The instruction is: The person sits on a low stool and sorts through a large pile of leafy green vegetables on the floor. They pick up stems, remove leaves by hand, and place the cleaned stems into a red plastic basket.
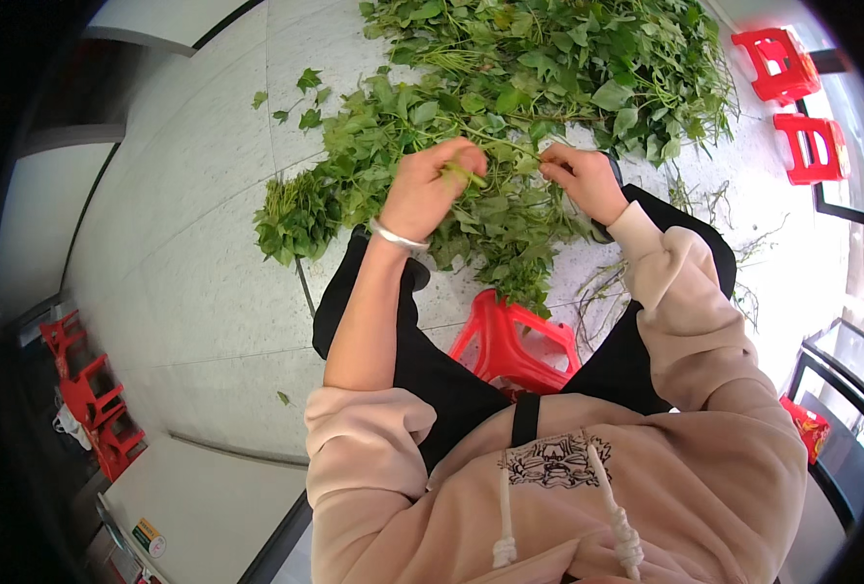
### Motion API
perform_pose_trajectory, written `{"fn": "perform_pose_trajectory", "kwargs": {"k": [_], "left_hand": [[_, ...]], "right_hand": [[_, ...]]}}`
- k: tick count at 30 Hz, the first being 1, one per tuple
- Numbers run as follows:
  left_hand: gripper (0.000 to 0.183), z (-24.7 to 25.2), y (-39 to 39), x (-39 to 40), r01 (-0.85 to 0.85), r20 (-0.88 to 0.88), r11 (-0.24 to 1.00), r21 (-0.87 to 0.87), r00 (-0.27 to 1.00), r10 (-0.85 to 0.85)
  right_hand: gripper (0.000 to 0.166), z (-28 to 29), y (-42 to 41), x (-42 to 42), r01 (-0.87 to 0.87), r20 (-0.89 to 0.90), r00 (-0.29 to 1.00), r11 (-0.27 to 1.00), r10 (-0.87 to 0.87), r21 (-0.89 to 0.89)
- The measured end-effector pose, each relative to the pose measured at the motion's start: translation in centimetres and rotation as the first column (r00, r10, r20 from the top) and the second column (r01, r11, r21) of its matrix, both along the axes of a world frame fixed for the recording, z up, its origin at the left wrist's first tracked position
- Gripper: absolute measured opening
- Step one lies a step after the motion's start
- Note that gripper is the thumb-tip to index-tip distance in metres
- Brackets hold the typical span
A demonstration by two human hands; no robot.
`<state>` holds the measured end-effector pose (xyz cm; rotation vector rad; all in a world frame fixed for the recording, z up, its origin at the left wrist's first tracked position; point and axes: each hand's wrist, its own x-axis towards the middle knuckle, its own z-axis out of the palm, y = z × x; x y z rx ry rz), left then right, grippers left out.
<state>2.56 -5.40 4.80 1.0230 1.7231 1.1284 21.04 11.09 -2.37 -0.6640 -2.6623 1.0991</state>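
My left hand (432,182), with a bangle on its wrist, has its fingers closed on short pieces of green stem (464,174). To its right, the fingertips of my right hand (585,181) pinch a long thin vine stem (501,140) that runs off to the left behind my left hand. Beneath both hands lies a spread of leafy green vines (501,233), which look like sweet potato greens. A bunch of greens with its stem ends together (297,215) rests on the floor left of my left hand.
A larger heap of leafy vines (570,66) lies farther ahead. Between my legs is a red plastic stool (512,347). Bare stripped stems (600,292) are scattered at right. More red stools stand at right (778,66) and at far left (88,390). Loose leaves (309,80) dot the tiled floor.
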Motion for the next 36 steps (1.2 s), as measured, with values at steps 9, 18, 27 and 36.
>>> {"fn": "perform_pose_trajectory", "kwargs": {"k": [9,18,27,36], "left_hand": [[0.032,-2.9,1.5,2.9,0.147,-0.439,0.972,-0.182,0.873,-0.214],[0.029,-2.2,1.2,2.7,0.11,0.119,0.993,-0.038,0.987,-0.105],[0.018,-1.7,1.0,2.3,-0.005,0.281,0.997,-0.073,0.959,0.025],[0.017,-1.8,0.7,2.1,0.039,0.283,0.992,-0.123,0.959,-0.002]], "right_hand": [[0.023,1.4,-1.5,-1.5,-0.075,-0.132,0.991,0.709,-0.026,-0.701],[0.026,5.3,-1.9,-1.5,-0.148,-0.229,0.973,0.651,-0.04,-0.745],[0.036,3.2,-2.5,-0.9,-0.116,-0.163,0.986,0.548,-0.038,-0.828],[0.013,3.2,-3.4,-1.3,-0.052,-0.162,0.987,0.969,0.013,-0.241]]}}
